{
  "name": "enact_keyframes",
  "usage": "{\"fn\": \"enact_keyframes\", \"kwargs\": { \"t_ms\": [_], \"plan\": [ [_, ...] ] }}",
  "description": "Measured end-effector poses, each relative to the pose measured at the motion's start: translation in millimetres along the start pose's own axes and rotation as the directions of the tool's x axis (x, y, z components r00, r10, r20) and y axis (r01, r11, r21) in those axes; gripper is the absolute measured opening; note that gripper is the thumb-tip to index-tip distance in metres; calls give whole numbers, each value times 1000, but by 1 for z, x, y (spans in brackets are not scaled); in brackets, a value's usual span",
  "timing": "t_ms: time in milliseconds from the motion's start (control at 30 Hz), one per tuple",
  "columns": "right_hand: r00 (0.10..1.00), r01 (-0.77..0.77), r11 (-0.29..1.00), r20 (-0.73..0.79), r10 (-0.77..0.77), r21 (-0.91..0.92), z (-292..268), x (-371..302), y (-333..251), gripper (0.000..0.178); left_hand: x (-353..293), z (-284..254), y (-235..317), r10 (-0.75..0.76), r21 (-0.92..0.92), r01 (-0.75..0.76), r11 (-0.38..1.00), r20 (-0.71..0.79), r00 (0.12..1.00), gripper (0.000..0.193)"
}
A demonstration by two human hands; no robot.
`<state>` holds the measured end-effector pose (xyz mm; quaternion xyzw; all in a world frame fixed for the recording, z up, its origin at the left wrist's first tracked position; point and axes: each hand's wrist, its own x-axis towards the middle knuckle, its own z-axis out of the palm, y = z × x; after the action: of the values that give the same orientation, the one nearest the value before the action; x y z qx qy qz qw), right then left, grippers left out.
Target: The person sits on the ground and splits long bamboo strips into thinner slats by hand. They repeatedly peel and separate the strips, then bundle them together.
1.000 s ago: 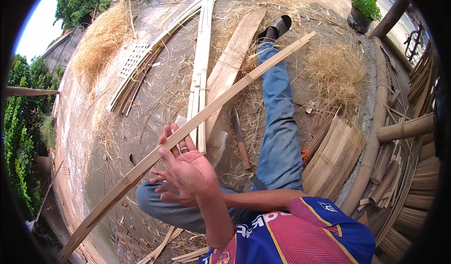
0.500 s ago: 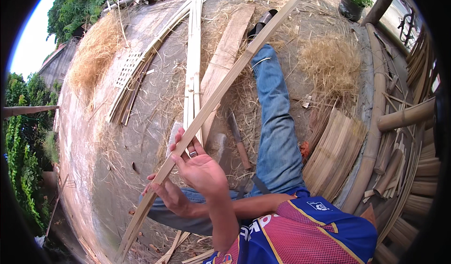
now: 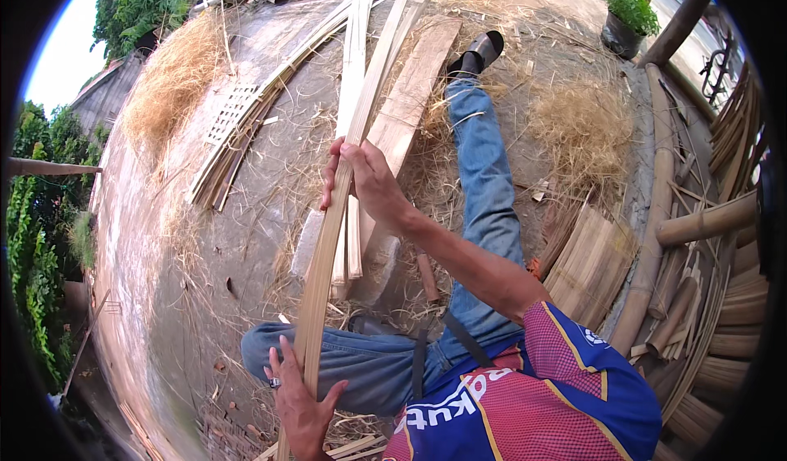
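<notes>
Long, flat bamboo strips [image 3: 328, 252] run in a bundle from beside my body toward the far edge, where they spread apart. My right hand [image 3: 365, 174] is closed around them at about the middle, thumb on top and fingers around the left side. Lower down, my left hand [image 3: 299, 399], with a ring on one finger, lies over the near part of the strips. Its fingers and thumb are spread, one on each side of the bundle. Past my bent left knee, pale strips [image 3: 354, 239] rest across a stone block [image 3: 307, 244].
A wooden plank [image 3: 418, 84] lies by my outstretched right leg. A knife handle [image 3: 427, 276] shows under my right forearm. Piles of shavings [image 3: 582, 125] lie on the ground. Stacked slats [image 3: 590, 256] sit at right near a bamboo rail [image 3: 652, 215]; a potted plant [image 3: 623, 34] stands beyond.
My right hand has moved up along the strips, past my left hand, which has come down toward my body and spread its fingers. The bundle has swung leftward at its far end.
</notes>
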<state>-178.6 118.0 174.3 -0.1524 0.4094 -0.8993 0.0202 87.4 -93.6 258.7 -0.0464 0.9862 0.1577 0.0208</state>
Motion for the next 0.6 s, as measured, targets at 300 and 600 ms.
{"fn": "enact_keyframes", "kwargs": {
  "t_ms": [300, 600],
  "plan": [
    [985, -95, 987, 155, 74, 133, -22, 122, -18, 25, 37, 25, 12, -100, -763, 286, 580, 281, 954, 57],
    [919, -306, 843, -368, 140, -443, -97, 119, 62, 72, 230, 96, 22, 134, -854, 381, 355, 449, 883, 29]
  ]
}}
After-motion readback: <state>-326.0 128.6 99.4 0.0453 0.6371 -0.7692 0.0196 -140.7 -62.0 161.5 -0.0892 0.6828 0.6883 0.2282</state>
